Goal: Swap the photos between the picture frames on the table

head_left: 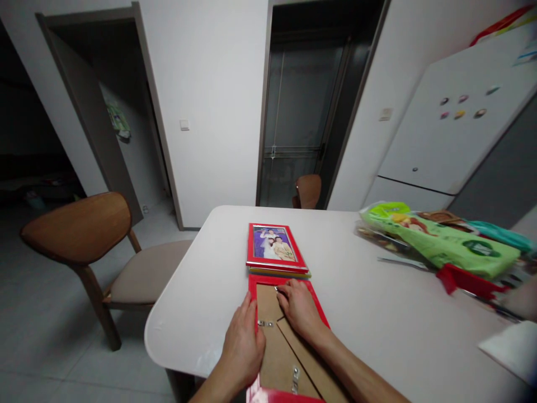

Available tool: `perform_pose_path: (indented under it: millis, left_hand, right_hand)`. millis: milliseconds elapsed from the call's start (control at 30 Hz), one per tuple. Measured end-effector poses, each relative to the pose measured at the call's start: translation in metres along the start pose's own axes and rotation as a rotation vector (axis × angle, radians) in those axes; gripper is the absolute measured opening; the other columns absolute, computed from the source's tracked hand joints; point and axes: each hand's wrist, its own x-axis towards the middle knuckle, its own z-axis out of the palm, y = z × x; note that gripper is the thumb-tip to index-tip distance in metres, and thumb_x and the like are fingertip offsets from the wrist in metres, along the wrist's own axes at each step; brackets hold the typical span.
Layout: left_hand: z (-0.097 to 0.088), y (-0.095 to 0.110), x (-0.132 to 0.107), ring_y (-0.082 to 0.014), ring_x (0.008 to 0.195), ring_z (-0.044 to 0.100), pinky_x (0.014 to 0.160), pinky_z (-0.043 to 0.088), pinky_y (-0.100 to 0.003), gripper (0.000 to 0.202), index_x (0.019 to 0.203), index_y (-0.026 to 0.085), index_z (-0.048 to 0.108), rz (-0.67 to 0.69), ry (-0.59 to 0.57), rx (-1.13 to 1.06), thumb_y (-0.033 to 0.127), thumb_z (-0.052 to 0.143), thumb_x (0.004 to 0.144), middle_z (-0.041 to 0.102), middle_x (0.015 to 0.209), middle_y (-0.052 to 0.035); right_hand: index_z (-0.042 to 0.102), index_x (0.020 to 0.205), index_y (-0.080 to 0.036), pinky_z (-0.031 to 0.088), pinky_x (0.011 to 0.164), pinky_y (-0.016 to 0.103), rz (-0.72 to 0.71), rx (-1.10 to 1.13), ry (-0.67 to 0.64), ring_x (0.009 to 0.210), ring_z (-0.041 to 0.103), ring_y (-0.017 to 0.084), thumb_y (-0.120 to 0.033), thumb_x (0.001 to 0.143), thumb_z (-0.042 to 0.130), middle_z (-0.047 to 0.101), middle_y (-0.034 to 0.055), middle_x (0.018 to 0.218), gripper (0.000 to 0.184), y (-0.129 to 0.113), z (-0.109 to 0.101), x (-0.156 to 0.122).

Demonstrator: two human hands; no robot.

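A red picture frame (321,307) lies face down at the table's near edge, its brown backing board (268,350) showing. Small metal clips are fixed on the board; one clip (265,323) is by the left side and another (296,378) lower down. My left hand (243,341) is wrapped round the frame's left edge, thumb on the inner side. At the top edge, the fingers of my right hand (298,305) are bent and pinched on a small metal clip, mostly hidden under them. Just beyond lies a stack of frames, the top red photo frame (274,246) face up with a photo of people.
On the right of the white table (356,313) lie a green plastic package (453,238), a metal utensil (405,263), a red plastic object (465,280) and a white paper (512,350). A wooden chair (113,268) stands at the left; another chair (308,190) is behind the table.
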Motion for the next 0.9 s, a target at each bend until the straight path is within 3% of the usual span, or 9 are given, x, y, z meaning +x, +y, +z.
perform_pose_path:
  millis: [100,267,333,433,633,767,900]
  left_hand:
    - [0.001,-0.001,0.0,-0.0182,0.119,0.03,0.1,0.022,-0.029,0.053,0.123,0.012,0.035,-0.003,-0.002,-0.013,0.013,0.038,0.07,0.03,0.132,-0.0064]
    - [0.0,0.0,-0.001,-0.0182,0.119,0.029,0.1,0.022,-0.03,0.052,0.122,0.011,0.037,-0.019,0.012,-0.051,0.014,0.038,0.07,0.031,0.132,-0.0076]
    - [-0.002,0.001,-0.001,-0.0185,0.119,0.03,0.1,0.022,-0.03,0.051,0.121,0.009,0.037,-0.013,0.006,-0.051,0.014,0.038,0.07,0.032,0.131,-0.0088]
    - [-0.002,0.002,-0.002,-0.02,0.119,0.029,0.1,0.023,-0.033,0.051,0.122,0.01,0.036,-0.016,-0.014,-0.042,0.015,0.038,0.071,0.031,0.132,-0.0091]
    - [0.0,0.0,-0.001,-0.0202,0.119,0.029,0.1,0.023,-0.034,0.052,0.122,0.009,0.035,-0.012,-0.01,-0.005,0.013,0.036,0.071,0.03,0.132,-0.0094]
    - [-0.002,0.0,-0.002,-0.019,0.119,0.029,0.101,0.022,-0.031,0.053,0.122,0.009,0.036,-0.01,-0.004,-0.027,0.012,0.037,0.068,0.031,0.132,-0.0089]
    - [-0.003,0.003,-0.003,-0.0181,0.12,0.028,0.101,0.02,-0.029,0.055,0.123,0.011,0.035,-0.015,0.007,-0.065,0.012,0.038,0.068,0.029,0.133,-0.0064]
  right_hand:
    - [0.064,0.088,-0.018,0.035,0.073,0.027,-0.011,0.009,-0.005,0.082,0.048,0.019,-0.018,0.076,0.041,0.057,0.0087,0.084,0.026,0.001,0.004,0.003]
    - [0.061,0.094,-0.017,0.034,0.077,0.029,-0.081,0.036,-0.017,0.086,0.047,0.019,-0.022,0.076,0.043,0.056,0.0082,0.09,0.026,-0.009,-0.006,-0.012]
    - [0.062,0.089,-0.019,0.034,0.079,0.029,-0.171,0.098,-0.05,0.089,0.046,0.018,-0.024,0.075,0.047,0.055,0.0065,0.094,0.021,-0.018,-0.01,-0.022]
    - [0.063,0.076,-0.02,0.036,0.076,0.029,-0.267,0.182,-0.11,0.085,0.047,0.017,-0.024,0.073,0.05,0.055,0.004,0.085,0.013,-0.03,-0.008,-0.032]
    - [0.059,0.07,-0.017,0.037,0.076,0.032,-0.206,0.174,-0.068,0.081,0.048,0.017,-0.017,0.074,0.046,0.056,0.0054,0.078,0.014,-0.036,-0.001,-0.027]
    - [0.059,0.089,-0.017,0.035,0.084,0.034,-0.233,0.267,-0.146,0.096,0.046,0.018,-0.017,0.074,0.044,0.055,0.008,0.097,0.022,-0.022,-0.024,-0.039]
    - [0.062,0.088,-0.025,0.029,0.091,0.036,-0.312,0.279,-0.351,0.108,0.039,0.019,-0.014,0.066,0.049,0.047,0.0036,0.116,0.028,-0.004,-0.051,-0.068]
